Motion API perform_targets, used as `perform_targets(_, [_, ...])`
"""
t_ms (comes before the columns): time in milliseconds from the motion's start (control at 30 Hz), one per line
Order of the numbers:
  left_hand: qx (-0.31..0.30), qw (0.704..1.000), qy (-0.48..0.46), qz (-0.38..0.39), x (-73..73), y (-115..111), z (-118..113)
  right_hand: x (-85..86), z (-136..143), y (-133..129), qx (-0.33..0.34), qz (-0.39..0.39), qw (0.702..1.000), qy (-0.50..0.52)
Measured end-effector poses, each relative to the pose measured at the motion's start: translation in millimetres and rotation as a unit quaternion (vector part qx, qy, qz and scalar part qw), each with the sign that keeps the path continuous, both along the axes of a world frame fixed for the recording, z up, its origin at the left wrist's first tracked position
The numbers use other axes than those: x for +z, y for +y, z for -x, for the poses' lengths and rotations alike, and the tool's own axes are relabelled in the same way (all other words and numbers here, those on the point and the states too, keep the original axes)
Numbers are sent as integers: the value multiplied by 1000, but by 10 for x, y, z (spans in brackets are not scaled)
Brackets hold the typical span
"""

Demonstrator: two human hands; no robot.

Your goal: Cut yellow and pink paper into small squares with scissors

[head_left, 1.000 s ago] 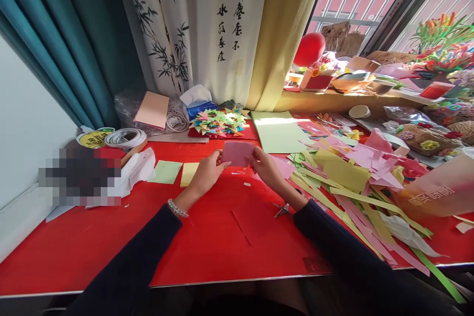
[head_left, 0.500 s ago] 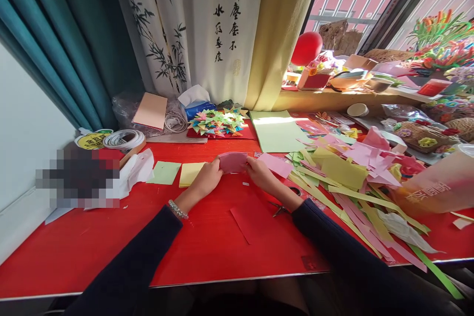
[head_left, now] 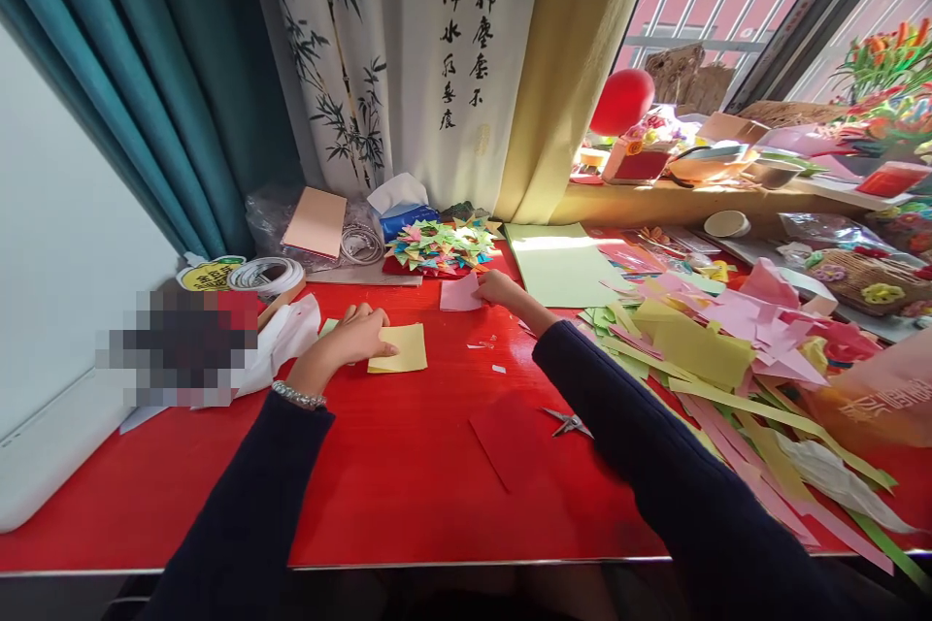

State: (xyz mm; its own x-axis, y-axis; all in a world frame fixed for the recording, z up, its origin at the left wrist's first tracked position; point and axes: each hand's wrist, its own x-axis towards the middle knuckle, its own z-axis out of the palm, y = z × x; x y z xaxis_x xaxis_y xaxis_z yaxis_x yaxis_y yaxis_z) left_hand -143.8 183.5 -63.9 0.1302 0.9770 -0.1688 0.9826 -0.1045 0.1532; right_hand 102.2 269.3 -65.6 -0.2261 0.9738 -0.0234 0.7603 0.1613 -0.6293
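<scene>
My right hand [head_left: 502,291] pinches the right edge of a pink paper square [head_left: 458,293] just in front of the folded-paper pile. On the left, my left hand [head_left: 354,335] rests at the left edge of the yellow paper squares [head_left: 408,349]. Its thumb touches them and the fingers are bent but apart. Mostly hidden behind that hand lies green paper [head_left: 329,325]. Scissors [head_left: 568,423] with spread blades lie beside my right forearm. Small white scraps [head_left: 499,369] are on the red tabletop [head_left: 408,475].
Colourful folded-paper pieces [head_left: 444,245] are heaped at the back beside a large pale green sheet [head_left: 557,262]. Pink, yellow and green offcuts [head_left: 699,340] cover the right side. A white coil [head_left: 266,276] and crumpled tissue [head_left: 281,349] lie left.
My left hand has let go of the pink paper and moved left to the yellow squares. My right hand keeps the pink paper, now laid farther back. The view has shifted slightly.
</scene>
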Motion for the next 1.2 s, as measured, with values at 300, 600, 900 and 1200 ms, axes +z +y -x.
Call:
perform_targets(300, [0,1000,14,28,27,26,-57,28,180,-359,-33,4,999,18])
perform_targets(600, [-21,999,-20,25,62,-2,-45,-292,413,-851,86,69,978,175])
perform_targets(900, [-43,972,-231,-20,265,-110,-194,-293,398,-880,81,25,968,236])
perform_targets(1200, [-15,998,-61,12,28,9,130,-277,414,-810,88,32,983,161])
